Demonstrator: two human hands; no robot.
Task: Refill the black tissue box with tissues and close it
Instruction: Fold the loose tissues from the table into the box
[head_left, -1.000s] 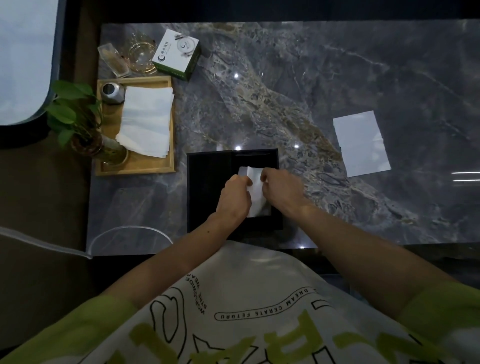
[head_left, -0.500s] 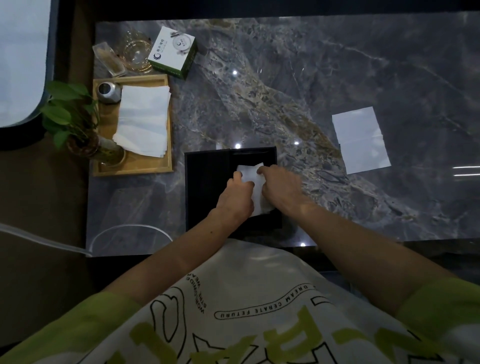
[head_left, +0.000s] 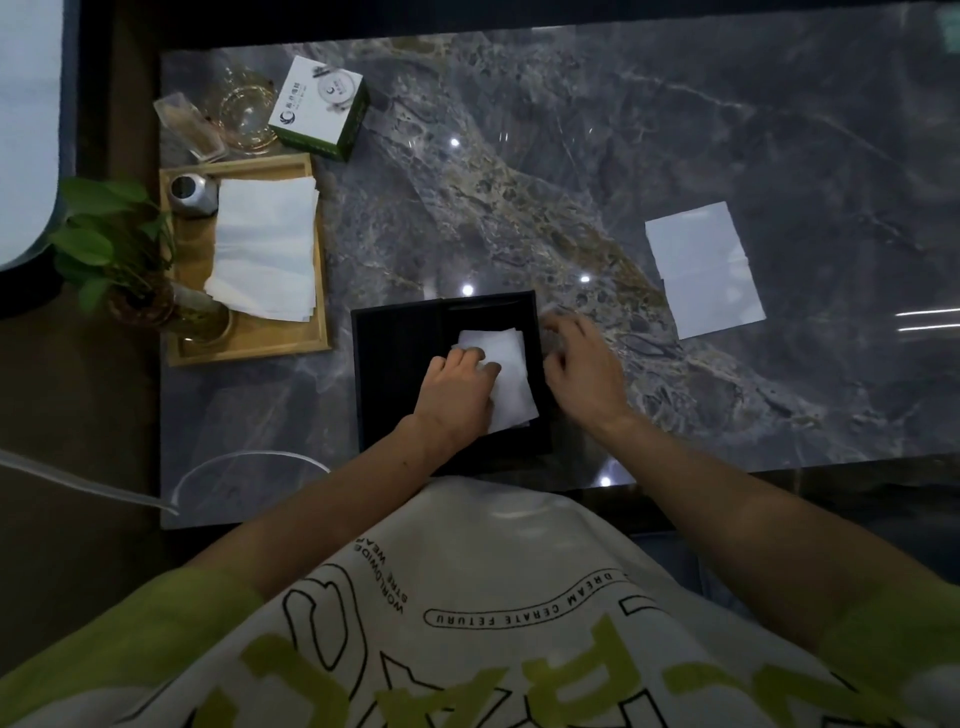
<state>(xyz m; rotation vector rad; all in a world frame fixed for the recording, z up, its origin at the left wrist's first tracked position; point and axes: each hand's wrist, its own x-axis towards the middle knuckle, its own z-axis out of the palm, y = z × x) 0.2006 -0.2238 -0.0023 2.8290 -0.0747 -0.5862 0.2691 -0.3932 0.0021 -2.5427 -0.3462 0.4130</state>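
Tissues, a white folded pad, lay in the right half of the black tissue box, with their long side running away from me and a little askew to the box walls. The box sat at the near edge of the surface, squarish, matte and dark, so I could not make out its inside or where its lid was. My left hand pressed flat on the near left part of the tissues, fingers spread on the paper rather than pinching it. My right hand hung loose and empty, fingers slightly curled, just outside the box's right wall; I could not tell if it touched the wall. The surface was glossy grey marble with brown veins and bright light spots. One loose white sheet lay well apart to the right. A wooden tray at the left carried a stack of white sheets.
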